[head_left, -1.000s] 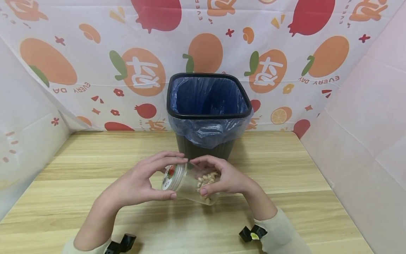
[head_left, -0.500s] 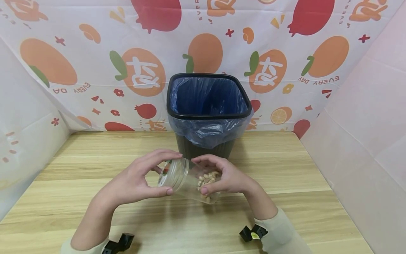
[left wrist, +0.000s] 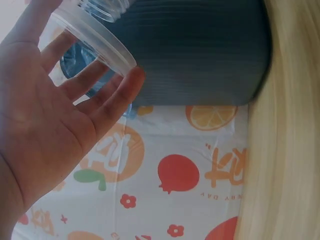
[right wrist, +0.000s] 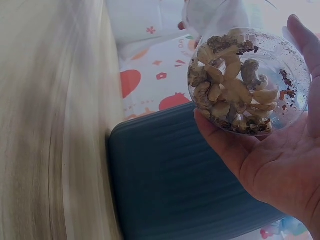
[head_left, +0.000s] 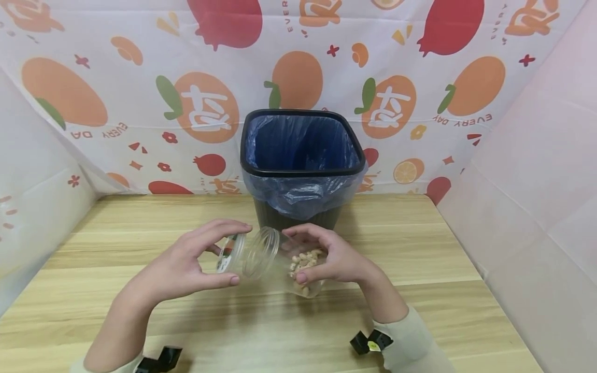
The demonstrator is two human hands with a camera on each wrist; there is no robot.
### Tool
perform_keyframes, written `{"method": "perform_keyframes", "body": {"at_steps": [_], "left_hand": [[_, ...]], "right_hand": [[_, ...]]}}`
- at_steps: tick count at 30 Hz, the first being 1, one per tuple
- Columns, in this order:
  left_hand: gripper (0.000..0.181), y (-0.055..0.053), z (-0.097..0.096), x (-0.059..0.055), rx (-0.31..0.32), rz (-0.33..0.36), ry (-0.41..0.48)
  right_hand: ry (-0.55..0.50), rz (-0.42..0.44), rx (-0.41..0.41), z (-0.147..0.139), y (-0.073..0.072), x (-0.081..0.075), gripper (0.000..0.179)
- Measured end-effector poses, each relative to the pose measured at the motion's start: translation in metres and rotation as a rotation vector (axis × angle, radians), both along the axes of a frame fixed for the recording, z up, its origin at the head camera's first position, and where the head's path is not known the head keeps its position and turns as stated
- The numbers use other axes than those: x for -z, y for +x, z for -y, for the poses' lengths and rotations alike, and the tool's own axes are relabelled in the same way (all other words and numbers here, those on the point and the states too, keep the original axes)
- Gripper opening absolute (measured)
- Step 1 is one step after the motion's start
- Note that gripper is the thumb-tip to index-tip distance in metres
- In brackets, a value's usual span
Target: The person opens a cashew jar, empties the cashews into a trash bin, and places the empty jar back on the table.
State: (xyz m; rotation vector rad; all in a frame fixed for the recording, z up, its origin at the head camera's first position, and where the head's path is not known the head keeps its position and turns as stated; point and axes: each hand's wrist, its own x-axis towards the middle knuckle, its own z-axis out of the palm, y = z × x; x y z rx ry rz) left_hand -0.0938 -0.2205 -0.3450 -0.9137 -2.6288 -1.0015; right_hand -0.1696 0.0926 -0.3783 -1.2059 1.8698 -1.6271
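My right hand (head_left: 338, 261) grips a clear plastic jar (head_left: 280, 274) lying tilted on its side in the air, its threaded mouth toward the left. Cashews (head_left: 305, 259) lie at its base; in the right wrist view the cashews (right wrist: 230, 85) are mixed with dark crumbs, some looking greyish. The clear lid (head_left: 233, 253), with a printed label, is held between the thumb and fingers of my left hand (head_left: 186, 267), a small gap away from the jar mouth. The left wrist view shows the lid's rim (left wrist: 100, 40) against the fingertips.
A dark ribbed bin (head_left: 298, 217) with a blue bag liner (head_left: 308, 194) stands just behind the hands, its top open. The wooden table (head_left: 420, 290) stretches to both sides. A fruit-print cloth (head_left: 163, 31) hangs behind, and pale sheets close off both sides.
My left hand has moved left with the lid, which has come off the jar mouth. My right hand has stayed nearly still with the jar.
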Motion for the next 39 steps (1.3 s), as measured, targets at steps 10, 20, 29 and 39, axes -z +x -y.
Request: {"method": "perform_keyframes", "body": {"at_steps": [10,20,29,39], "left_hand": [[0.078,-0.004,0.014,0.008,-0.124,-0.177,-0.190],[0.077,-0.010,0.033,0.019,-0.225,-0.303,-0.395],[0.063,-0.016,0.047,0.026,-0.182,-0.335,-0.497],[0.079,-0.020,0.055,0.033,-0.152,-0.368,-0.531]], "right_hand": [[-0.011,0.024,-0.008,-0.003,-0.001,-0.001,0.079],[-0.013,0.039,-0.015,-0.003,-0.002,-0.001,0.079],[-0.002,0.059,-0.002,-0.003,-0.003,0.001,0.079],[0.019,0.036,0.015,-0.003,-0.003,0.001,0.083]]}}
